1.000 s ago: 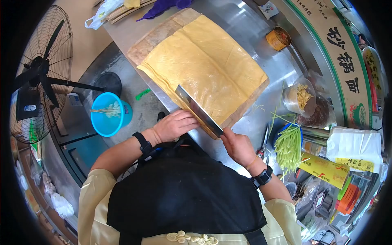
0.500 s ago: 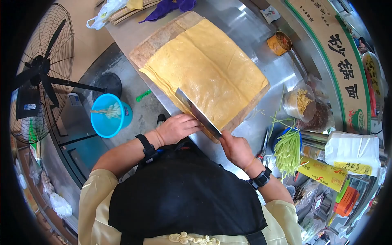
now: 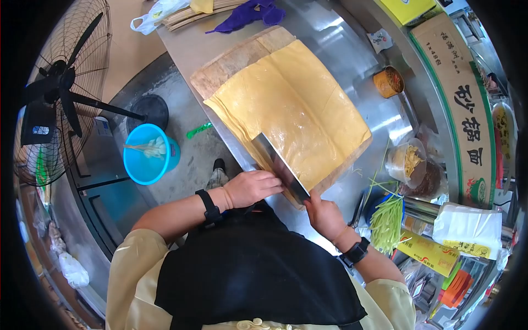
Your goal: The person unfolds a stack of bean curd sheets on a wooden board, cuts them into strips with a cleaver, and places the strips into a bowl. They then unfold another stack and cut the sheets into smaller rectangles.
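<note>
A wide, folded yellow sheet (image 3: 302,110), which looks like tofu skin, covers most of a wooden cutting board (image 3: 242,58) on the steel counter. My right hand (image 3: 328,219) is closed round the handle of a cleaver (image 3: 281,168). Its long blade lies along the near left edge of the sheet, angled away to the upper left. My left hand (image 3: 250,188) rests at that same edge, left of the blade, with its fingers together and pressed onto a narrow strip of the sheet. The left thumb is hidden, as is most of the handle.
On the right stand an orange tin (image 3: 388,82), a tub of yellow strips (image 3: 407,162) and a basket of green stalks (image 3: 386,223). A purple cloth (image 3: 247,16) lies at the far edge. A blue bucket (image 3: 147,175) and a black fan (image 3: 66,82) are to the left.
The whole view has shifted, so the board and counter appear lower and further right. Both hands and the cleaver keep nearly the same place on the sheet's near edge.
</note>
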The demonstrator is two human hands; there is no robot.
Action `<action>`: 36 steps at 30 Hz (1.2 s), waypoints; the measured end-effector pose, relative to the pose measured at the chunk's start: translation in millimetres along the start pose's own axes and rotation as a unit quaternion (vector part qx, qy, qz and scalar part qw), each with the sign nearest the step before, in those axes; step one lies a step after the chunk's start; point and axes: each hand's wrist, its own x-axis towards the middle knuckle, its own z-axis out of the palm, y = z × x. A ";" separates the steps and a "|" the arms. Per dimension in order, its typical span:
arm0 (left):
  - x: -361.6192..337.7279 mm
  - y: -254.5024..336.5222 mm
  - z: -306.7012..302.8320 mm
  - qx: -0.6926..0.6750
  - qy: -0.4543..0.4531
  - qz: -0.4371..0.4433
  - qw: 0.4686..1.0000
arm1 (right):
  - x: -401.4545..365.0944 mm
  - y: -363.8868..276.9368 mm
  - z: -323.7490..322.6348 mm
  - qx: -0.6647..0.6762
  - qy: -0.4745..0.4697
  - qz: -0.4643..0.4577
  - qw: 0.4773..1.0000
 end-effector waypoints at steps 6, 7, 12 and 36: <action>-0.7 -17.7 -24.0 0.043 0.045 -0.008 0.998 | -5.7 -9.1 4.4 -0.017 0.009 -0.003 1.000; -1.4 -19.6 -23.2 0.049 0.043 -0.006 0.998 | -6.2 -9.4 3.6 -0.017 0.007 -0.004 1.000; -2.8 -23.3 -20.2 0.046 0.040 -0.023 0.998 | -6.3 -8.7 6.7 -0.027 0.032 -0.020 0.999; -7.5 -25.4 -17.9 0.028 0.031 -0.043 0.998 | 13.5 -31.8 6.2 -0.045 -0.017 0.030 0.998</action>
